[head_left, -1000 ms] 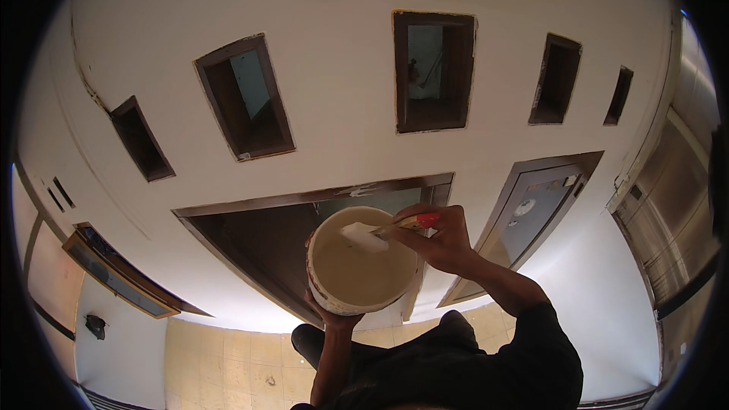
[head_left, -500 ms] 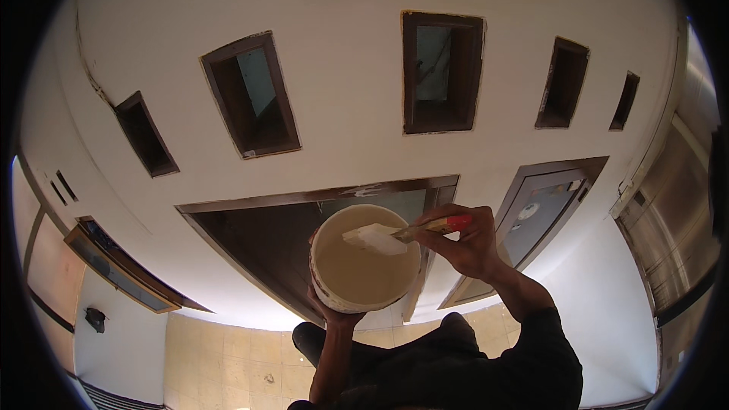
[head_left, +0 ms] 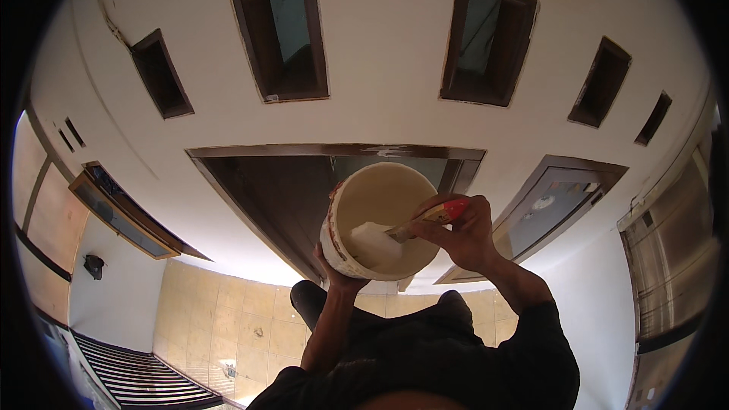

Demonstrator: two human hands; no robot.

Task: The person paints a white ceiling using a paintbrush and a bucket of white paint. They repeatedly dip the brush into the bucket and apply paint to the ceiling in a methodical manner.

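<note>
A round whitish paint bucket [head_left: 345, 258] with stained, streaked sides is held up in front of my body, its mouth tilted toward me. My left hand [head_left: 340, 277] grips it low on its left side; most of those fingers are hidden behind the bucket. In my right hand [head_left: 461, 231] is a paintbrush [head_left: 433, 216] with a red-tipped handle, pinched between thumb and fingers. The brush's bristles, thickly coated in white paint [head_left: 373, 241], are inside the bucket, low against its near inner side.
Ahead rises a pale wall [head_left: 380, 45] with several dark-framed openings. Below them is a brown-framed doorway [head_left: 266, 197]. A grey door or window [head_left: 543, 205] stands to the right, a wooden-framed window [head_left: 125, 216] to the left. Tan floor tiles [head_left: 250, 319] and a striped railing [head_left: 144, 372] lie below.
The brush has gone down deeper into the bucket, toward its near side. The bucket tips more, and its place in view has shifted up and right. The wall openings have shifted upward in view.
</note>
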